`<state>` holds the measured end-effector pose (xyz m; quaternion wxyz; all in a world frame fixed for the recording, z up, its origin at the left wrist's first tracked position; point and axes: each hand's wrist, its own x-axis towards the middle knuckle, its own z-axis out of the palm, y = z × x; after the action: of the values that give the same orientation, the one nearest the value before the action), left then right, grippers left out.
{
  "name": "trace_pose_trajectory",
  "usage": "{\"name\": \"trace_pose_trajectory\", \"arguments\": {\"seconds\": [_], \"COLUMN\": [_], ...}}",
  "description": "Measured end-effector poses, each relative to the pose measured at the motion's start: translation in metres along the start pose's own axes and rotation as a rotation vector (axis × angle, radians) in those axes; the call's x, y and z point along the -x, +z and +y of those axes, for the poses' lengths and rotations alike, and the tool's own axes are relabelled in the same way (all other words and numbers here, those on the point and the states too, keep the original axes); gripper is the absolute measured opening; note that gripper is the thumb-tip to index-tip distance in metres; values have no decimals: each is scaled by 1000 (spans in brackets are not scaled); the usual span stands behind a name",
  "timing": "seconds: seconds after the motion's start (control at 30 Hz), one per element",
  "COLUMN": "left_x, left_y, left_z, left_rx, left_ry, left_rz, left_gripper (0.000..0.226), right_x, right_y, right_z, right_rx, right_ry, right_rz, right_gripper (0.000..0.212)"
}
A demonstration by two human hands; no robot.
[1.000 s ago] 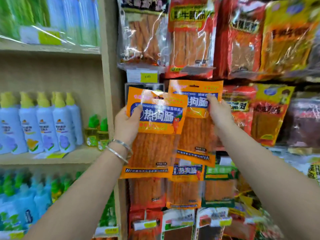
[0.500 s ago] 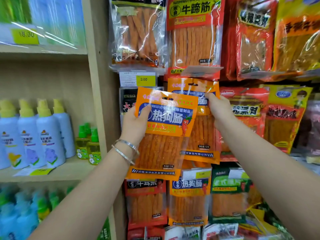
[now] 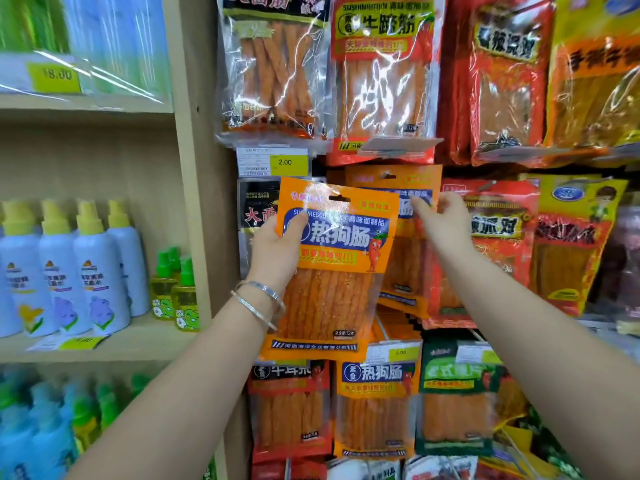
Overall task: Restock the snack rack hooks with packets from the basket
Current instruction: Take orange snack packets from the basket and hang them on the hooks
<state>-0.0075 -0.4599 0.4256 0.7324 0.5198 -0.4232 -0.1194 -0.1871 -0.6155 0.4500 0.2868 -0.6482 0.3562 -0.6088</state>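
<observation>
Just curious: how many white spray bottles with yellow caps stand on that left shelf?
4 white yellow-capped spray bottles in a row: that leftmost, a second, third, fourth beside small green-capped bottles. More may hide off-frame.

Small shop, retail aisle. Snack packets [image 3: 381, 81] hung in tight rows, several deep, same brands repeated. Yellow price label [image 3: 288, 162] marked 2.00 fixed under top row; second price label [image 3: 400, 353] seen lower down. Wooden shelf unit [image 3: 194, 168] set at left, stocked with identical spray bottles [image 3: 93, 271] lined up facing out, small green bottles [image 3: 176, 289] placed beside them. Shelf-edge tag [image 3: 55, 76] marked 18.00 stuck on upper shelf, another tag [image 3: 81, 342] on shelf below.
</observation>
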Motion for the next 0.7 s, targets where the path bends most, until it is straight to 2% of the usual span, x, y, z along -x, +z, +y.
{"name": "trace_pose_trajectory", "arguments": {"seconds": [0.07,0.13,0.17,0.27,0.33,0.4,0.47,0.53,0.6,0.63,0.7], "left_x": [0,1,2,4,5,4,3,0,-2,-4,-7], "left_y": [3,8,11,22,30,37,41,43,46,47,54], "left_z": [0,1,1,3,4,6,9,16,25,30,39], "left_rx": [-2,20,30,1,-15,-52,-104,-120,-186,-264,-420], "left_ry": [3,-1,-2,26,68,133,183,205,262,316,431], "left_rz": [8,2,-1,-23,-46,-37,-48,-114,-185,-199,-232], "left_gripper": [15,13,12,13,14,12,15,36,63,68,70], "right_x": [11,21,25,38,41,40,37,34,30,29,26], "right_y": [-2,-3,-3,1,3,0,-5,-11,-16,-19,-22], "right_z": [2,4,3,-3,-5,-5,-6,-7,-8,-8,-9], "right_rx": [-70,-118,-173,-410,-432,-432,-403,-341,-307,-295,-282], "right_ry": [-52,-100,-80,142,186,141,85,19,-31,-46,-85], "right_rz": [83,114,65,-247,-359,-322,-231,-161,-116,-96,-66], "right_gripper": [33,24,20,32,29,24,35,38,29,26,35]}}
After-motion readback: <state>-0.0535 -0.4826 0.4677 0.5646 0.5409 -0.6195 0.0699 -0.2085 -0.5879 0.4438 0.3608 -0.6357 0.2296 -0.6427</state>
